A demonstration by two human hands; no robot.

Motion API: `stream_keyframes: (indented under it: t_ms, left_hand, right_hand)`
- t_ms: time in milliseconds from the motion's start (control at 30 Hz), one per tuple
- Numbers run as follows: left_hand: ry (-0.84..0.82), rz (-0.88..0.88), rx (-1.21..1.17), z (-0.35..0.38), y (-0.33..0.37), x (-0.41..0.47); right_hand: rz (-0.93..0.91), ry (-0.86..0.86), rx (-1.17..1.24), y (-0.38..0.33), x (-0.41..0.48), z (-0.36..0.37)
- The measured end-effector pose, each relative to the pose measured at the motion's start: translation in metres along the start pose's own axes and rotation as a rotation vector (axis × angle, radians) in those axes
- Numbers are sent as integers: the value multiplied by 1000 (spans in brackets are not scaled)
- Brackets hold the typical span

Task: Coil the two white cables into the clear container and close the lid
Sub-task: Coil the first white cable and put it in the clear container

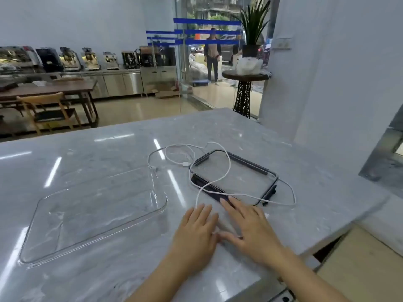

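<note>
Marble-patterned grey surface [130, 149], glossy, with streaks of ceiling light; carries every item listed.

Item 1: clear container [96, 212], rectangular with rounded corners, shallow, open-topped, holding nothing. Lies at left of the scene, near side.

Item 2: lid [234, 176], clear panel with dark rim and dark latches along its edges. Lies flat at right of the container, apart from it, turned at an angle.

Item 3: 2 white cables [227, 168], loose and uncoiled, both outside the container. Loops lie on the surface just beyond the lid's far-left corner, where a white plug [186, 164] rests. 1 strand crosses over the lid panel and runs to the near edge; another bows out past the lid's right side and returns along its near rim. Which strand belongs to which cable cannot be told.

Item 4: left hand [197, 231], flat on the surface, fingers spread forward, gripping nothing; fingertips near a cable end.

Item 5: right hand [248, 227], likewise flat and spread, beside the left, fingertips touching the lid's near rim.
</note>
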State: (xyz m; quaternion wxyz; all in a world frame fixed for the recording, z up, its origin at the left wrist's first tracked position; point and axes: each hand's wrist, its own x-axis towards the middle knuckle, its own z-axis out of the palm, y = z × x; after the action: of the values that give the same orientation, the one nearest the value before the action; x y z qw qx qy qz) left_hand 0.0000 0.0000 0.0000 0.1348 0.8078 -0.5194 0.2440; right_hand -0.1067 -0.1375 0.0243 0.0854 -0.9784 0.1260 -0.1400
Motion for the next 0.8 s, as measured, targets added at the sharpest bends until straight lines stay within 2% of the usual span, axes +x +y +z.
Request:
stream_keyframes:
  t_ms: [67, 267, 367, 467, 567, 700, 733, 800]
  left_hand:
    - [-5, 86, 6, 3, -2, 0]
    - [83, 196, 4, 2, -12, 8]
    - [83, 142, -92, -16, -9, 21]
    - [16, -44, -350, -51, -3, 39]
    - [-135, -311, -796, -89, 1, 60]
    - [-138, -506, -1274, -124, -2, 85]
    - [-147, -554, -1375, -130, -2, 90]
    - [-94, -635, -1542, -141, -3, 98]
  right_hand:
    - [-65, -67, 25, 5, -4, 7]
    - [-229, 77, 0, 7, -2, 2]
    - [-156, 109, 99, 6, 6, -12]
    - [-173, 272, 243, 2, 20, -40]
    - [-223, 371, 272, -3, 41, -75]
    - [-248, 312, 395, -8, 67, -107]
    - [-251, 334, 402, -10, 73, -112]
    - [-236, 500, 297, -17, 82, -115]
